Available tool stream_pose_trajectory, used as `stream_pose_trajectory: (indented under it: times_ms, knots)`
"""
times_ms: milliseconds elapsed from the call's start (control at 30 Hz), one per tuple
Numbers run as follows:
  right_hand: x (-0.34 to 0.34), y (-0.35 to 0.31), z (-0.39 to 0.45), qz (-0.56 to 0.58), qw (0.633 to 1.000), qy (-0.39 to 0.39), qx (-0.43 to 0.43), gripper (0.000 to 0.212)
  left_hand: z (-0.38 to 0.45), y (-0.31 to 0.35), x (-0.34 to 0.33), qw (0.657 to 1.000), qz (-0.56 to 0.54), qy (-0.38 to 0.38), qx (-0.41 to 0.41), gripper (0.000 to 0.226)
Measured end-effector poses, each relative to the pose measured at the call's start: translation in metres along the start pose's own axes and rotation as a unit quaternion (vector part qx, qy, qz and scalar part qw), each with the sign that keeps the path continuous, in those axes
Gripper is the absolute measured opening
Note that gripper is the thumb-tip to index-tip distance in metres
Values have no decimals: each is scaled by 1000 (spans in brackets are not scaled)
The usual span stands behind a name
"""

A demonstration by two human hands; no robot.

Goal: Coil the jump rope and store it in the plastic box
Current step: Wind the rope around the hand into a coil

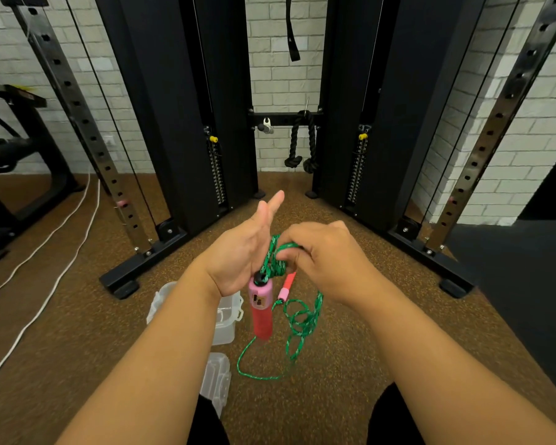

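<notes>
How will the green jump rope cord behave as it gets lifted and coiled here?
Likely floppy: the green cord sags in loose loops onto the floor. The braided weave probably grips rather than slips in the right hand. The dangling pink handle may swing and tug the wraps loose.

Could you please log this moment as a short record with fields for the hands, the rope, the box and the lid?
left hand: fingers extended, green rope looped at the palm side
right hand: pinching the rope loops
pink handle: hanging below the left hand
rope slack: loose on the floor
plastic box: open, on the floor, no rope seen inside
lid: on the floor, nearer the person
</notes>
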State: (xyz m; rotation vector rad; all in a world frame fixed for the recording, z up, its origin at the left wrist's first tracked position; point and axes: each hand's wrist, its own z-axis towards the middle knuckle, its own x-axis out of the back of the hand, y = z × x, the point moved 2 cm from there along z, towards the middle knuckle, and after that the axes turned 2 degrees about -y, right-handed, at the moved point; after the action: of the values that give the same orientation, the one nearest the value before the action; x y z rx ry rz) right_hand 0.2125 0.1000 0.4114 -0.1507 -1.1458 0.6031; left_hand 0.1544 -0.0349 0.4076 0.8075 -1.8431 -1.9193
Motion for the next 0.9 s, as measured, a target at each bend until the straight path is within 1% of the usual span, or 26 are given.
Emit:
stream_pose_trajectory:
  times_ms: [67,133,200,300,400,467,533,567,700,767,833,900]
  knots:
    - [3,7,5,45,998,38,-16,4,-1,-1,-5,999,-20,-29,9,58]
    - [4,16,8,82,993,72,-44,10,-3,0,-9,998,-33,-58,6,61]
    - [2,24,9,128,985,81,-82,17,-3,2,-8,997,-30,-69,-3,61]
    - [-5,33,7,211,966,41,-142,27,0,3,-6,998,-3,-66,-11,71]
    - [-14,35,-1,259,953,0,-159,35,2,6,-4,998,-13,-48,-35,71]
    - [-20,33,-6,244,955,-11,-170,37,3,10,-5,997,-41,-23,-53,70]
    - [-26,29,-9,202,964,-32,-170,25,5,12,-5,996,-56,4,-75,73]
    - [-29,27,-10,186,968,-45,-163,22,5,12,-4,995,-52,15,-86,76]
    - [-34,19,-13,180,969,-98,-141,52,6,18,0,991,-33,49,-121,84]
    - [-37,20,-15,183,963,-129,-150,58,5,24,2,989,-28,60,-131,84]
    - [-39,19,-18,177,961,-147,-152,53,4,28,4,990,-11,65,-126,84]
    - [-39,17,-20,141,970,-145,-134,42,2,28,4,991,28,69,-112,82]
